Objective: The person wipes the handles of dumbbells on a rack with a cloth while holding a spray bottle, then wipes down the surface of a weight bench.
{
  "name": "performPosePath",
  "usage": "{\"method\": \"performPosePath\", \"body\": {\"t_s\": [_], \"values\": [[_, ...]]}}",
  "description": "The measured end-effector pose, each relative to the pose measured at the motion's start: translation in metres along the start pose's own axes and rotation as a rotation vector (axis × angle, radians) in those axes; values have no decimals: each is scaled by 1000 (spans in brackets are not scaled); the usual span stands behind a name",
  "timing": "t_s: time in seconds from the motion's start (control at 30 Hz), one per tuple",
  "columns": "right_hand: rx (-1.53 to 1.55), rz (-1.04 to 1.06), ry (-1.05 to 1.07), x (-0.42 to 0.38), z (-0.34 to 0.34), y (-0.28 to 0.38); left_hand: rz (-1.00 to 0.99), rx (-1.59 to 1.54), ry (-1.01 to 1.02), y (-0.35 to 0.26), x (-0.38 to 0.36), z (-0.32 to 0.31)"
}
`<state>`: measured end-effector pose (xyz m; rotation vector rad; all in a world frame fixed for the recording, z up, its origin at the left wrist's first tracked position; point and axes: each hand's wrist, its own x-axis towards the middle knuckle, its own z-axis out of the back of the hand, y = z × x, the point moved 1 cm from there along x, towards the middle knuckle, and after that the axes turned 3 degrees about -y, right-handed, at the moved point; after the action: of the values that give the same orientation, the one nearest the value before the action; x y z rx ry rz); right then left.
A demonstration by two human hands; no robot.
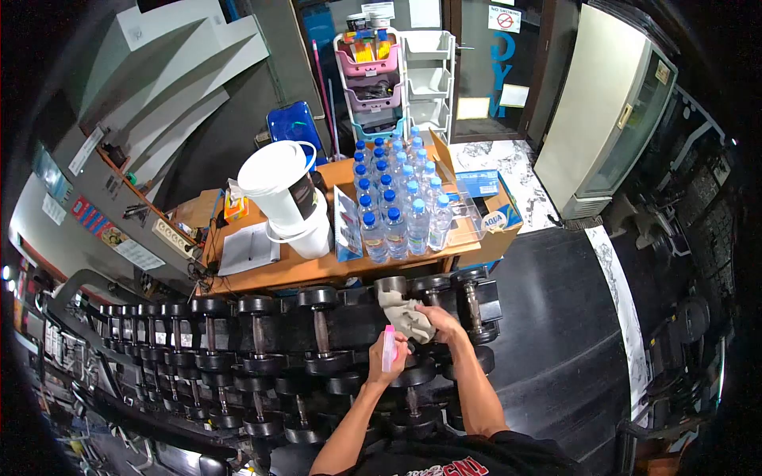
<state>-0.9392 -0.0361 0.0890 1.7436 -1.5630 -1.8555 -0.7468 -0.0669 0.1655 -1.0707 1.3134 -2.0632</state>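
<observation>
My left hand (379, 363) is closed around a pink spray bottle (390, 347), whose lower part the fingers partly hide. Just to its right, my right hand (444, 325) grips a crumpled beige cloth (406, 319). The cloth lies over a dumbbell on the upper tier of the rack; one grey-looking dumbbell head (390, 284) shows above it, while the handle is mostly covered. Beside my right hand lies another dumbbell (474, 305) with black ends and a metal handle.
Rows of dumbbells (258, 333) fill the rack leftward. Behind it, a wooden table (262, 279) carries several water bottles (395, 230), a white bucket (309, 238) and an open notebook (250, 247). A cardboard box (484, 250) and a white fridge (591, 111) stand right, beside black flooring (548, 333).
</observation>
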Motion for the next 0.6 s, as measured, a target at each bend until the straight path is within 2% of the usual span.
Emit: {"method": "performPosePath", "body": {"t_s": [0.03,0.07,0.1,0.17,0.2,0.3,0.33,0.37,0.43,0.47,0.5,0.53,0.57,0.6], "values": [[199,-127,105,9,-3,-8,-1,-1,4,4,0,-2],[534,-23,302,16,-5,-17,33,-56,-3,8,-2,-4],[792,-13,461,16,-8,-11,70,-110,-12,10,-4,-5],[968,126,250,9,-11,4,71,-71,6,5,-2,-6],[1068,133,360,11,-7,8,66,-33,22,5,-2,-6],[1031,119,221,-3,0,7,74,-118,31,14,-5,-8],[1033,221,255,-14,3,9,30,-81,17,12,-4,-7],[1007,198,71,-22,5,11,34,-83,14,12,-3,-6],[943,391,-85,-71,1,38,-16,-77,5,12,-4,-4],[812,632,-272,-80,2,42,-8,-82,4,8,-4,-3],[387,801,-538,-79,11,44,12,-103,8,2,-2,-3],[20,830,-582,-82,17,40,32,-128,14,-2,-1,-4],[-349,840,-614,-85,23,36,-71,-42,23,2,-1,-5],[-686,1084,-612,-83,21,36,-66,-30,36,6,-1,-6]]}}
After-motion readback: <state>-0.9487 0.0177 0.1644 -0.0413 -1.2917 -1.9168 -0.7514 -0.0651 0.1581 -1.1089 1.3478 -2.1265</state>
